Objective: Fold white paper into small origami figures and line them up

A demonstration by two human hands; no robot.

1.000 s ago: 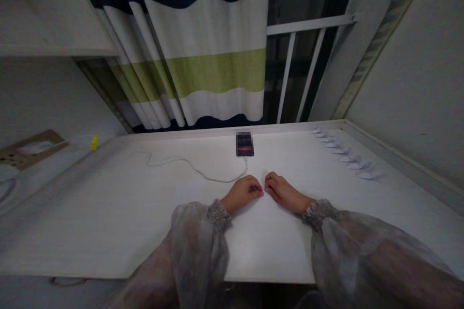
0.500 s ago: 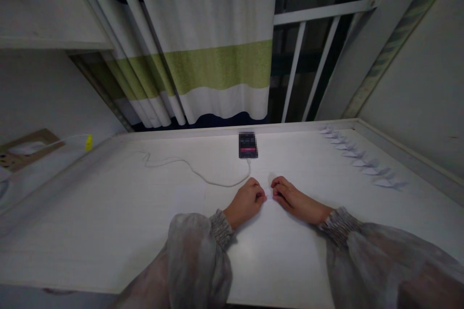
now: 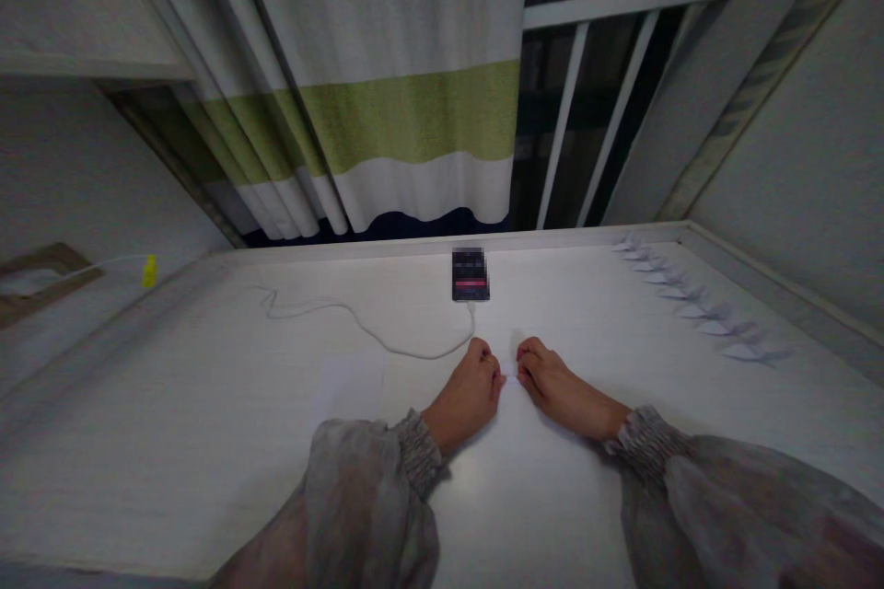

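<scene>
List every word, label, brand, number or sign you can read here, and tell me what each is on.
Readable text: none.
Phone screen: pixelated, unreadable.
Yellow tag: too small to tell.
Held white paper: no marks visible.
Folded white papers: no marks visible.

Pinched white paper [image 3: 510, 376] mostly hidden

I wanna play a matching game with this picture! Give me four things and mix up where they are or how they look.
1. small white piece
2. folded white shapes
3. curtain
4. dark device

A. striped navy, white and green
B. in a row at the right
C. at the end of a white cable
D. between left hand and right hand

Pairs: 1-D, 2-B, 3-A, 4-C
</scene>
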